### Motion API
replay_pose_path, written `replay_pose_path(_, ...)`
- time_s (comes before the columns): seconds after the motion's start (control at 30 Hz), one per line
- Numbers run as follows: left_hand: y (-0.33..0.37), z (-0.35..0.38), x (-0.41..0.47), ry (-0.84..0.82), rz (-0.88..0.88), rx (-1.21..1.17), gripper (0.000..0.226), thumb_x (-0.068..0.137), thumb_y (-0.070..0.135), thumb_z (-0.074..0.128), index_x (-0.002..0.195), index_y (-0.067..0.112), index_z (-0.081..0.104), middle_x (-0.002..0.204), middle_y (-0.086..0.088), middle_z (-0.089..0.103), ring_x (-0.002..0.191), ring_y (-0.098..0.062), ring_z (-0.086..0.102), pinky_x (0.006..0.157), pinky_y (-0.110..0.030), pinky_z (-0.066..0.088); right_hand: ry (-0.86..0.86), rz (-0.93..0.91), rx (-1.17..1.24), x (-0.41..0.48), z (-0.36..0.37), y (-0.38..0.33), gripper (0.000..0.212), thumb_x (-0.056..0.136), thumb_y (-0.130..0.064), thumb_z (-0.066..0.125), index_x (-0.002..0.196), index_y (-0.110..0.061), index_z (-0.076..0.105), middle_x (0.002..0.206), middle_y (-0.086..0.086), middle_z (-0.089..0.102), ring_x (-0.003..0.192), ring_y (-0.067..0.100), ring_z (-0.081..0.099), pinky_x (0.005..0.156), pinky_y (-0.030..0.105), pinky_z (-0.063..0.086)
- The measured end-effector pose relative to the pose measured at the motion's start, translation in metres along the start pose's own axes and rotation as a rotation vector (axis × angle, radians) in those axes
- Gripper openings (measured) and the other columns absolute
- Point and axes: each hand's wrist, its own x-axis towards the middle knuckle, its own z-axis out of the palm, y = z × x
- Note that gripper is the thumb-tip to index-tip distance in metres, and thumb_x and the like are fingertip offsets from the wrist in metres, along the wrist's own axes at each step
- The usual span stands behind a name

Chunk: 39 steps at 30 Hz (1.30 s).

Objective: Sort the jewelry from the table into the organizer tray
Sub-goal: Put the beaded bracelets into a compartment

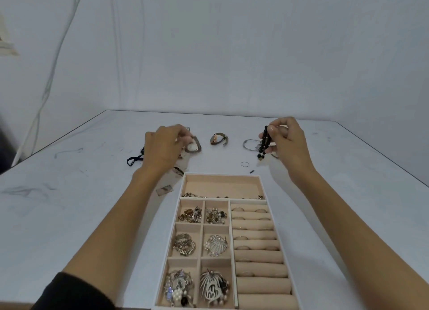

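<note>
Beyond the organizer tray (221,175) rim, the right hand (286,142) pinches a black bead bracelet (264,142); left hand (162,147) curled, hold unclear; wide table (69,205) outside both

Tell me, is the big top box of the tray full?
Mostly empty: the far compartment shows bare lining, only a few pieces along its near edge.

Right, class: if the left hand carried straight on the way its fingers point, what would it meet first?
Probably the white-faced watch, lying just beyond the left hand; whether the two already touch is unclear from this view.
</note>
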Motion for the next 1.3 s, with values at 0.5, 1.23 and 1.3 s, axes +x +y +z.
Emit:
replay_pose_path(0.5,0.033,-0.056,-0.005,-0.121,-0.193,-1.265,0.015,0.102,0.020,0.044,0.105,0.014,0.058,0.100,-0.001,0.072,0.107,-0.021,0.066,0.101,-0.041,0.047,-0.353,-0.133,0.128,-0.039,0.016,-0.055,0.015,0.087,0.001,0.064,0.100,-0.001,0.070,0.079,0.011,0.068,0.071,0.018,0.066,0.069,0.028,0.058)
replay_pose_path(1.23,0.039,-0.057,-0.007,-0.097,-0.304,-1.307,0.011,0.098,0.018,0.052,0.097,0.013,0.062,0.081,0.003,0.070,0.075,-0.011,0.065,0.089,-0.035,0.055,-0.868,-0.156,-0.308,-0.066,0.024,-0.076,0.017,0.083,-0.003,0.071,0.096,-0.014,0.075,0.074,0.005,0.072,0.061,0.016,0.069,0.071,0.017,0.053)
replay_pose_path(1.3,0.040,-0.057,-0.007,-0.100,-0.306,-1.297,0.012,0.099,0.018,0.051,0.097,0.013,0.062,0.082,0.004,0.069,0.074,-0.010,0.065,0.089,-0.035,0.054,-0.899,-0.195,-0.330,-0.065,0.024,-0.075,0.025,0.084,0.003,0.067,0.097,-0.017,0.076,0.084,0.006,0.073,0.068,0.020,0.069,0.077,0.021,0.055)
